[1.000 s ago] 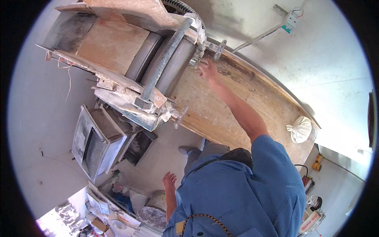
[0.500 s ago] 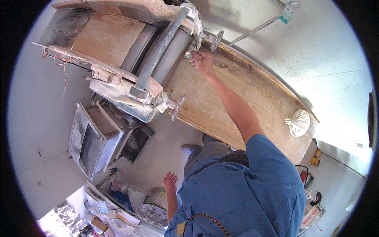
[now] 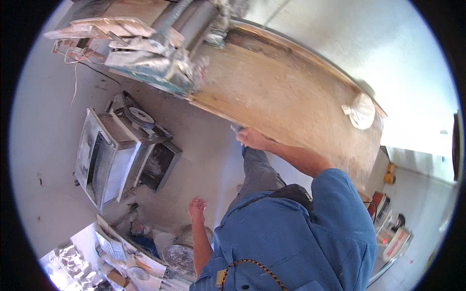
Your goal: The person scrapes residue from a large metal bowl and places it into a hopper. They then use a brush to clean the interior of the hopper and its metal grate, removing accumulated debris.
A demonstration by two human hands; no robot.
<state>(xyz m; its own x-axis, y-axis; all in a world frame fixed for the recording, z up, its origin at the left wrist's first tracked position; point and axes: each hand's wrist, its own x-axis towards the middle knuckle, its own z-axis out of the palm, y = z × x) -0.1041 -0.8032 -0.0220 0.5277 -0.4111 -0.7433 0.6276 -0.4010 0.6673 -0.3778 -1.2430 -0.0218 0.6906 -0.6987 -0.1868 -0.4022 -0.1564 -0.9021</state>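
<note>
My right hand (image 3: 251,138) is at the near edge of the wooden worktable (image 3: 272,92), fingers closed. A small pale, flat piece (image 3: 234,129) juts from its fingertips; blur hides what kind it is. Over the floor at lower left, my left hand (image 3: 197,207) hangs with nothing in it, its fingers loosely curled and apart. Beyond the table's left end stands a roller machine (image 3: 196,24) with metal rollers and floury cloth wrapped on its side. A tied white cloth bag (image 3: 361,111) rests on the table's right end.
A metal-framed cabinet (image 3: 109,160) stands on the floor at left, a round wheel (image 3: 141,116) behind it. A floury round tub (image 3: 179,257) and cluttered shelf (image 3: 141,259) lie lower left. A red-and-white machine (image 3: 395,242) is at lower right.
My right hand has come away from the roller machine's side toward me, to the table's near edge. The view has shifted, and the machine sits higher in it. My left hand still hangs low.
</note>
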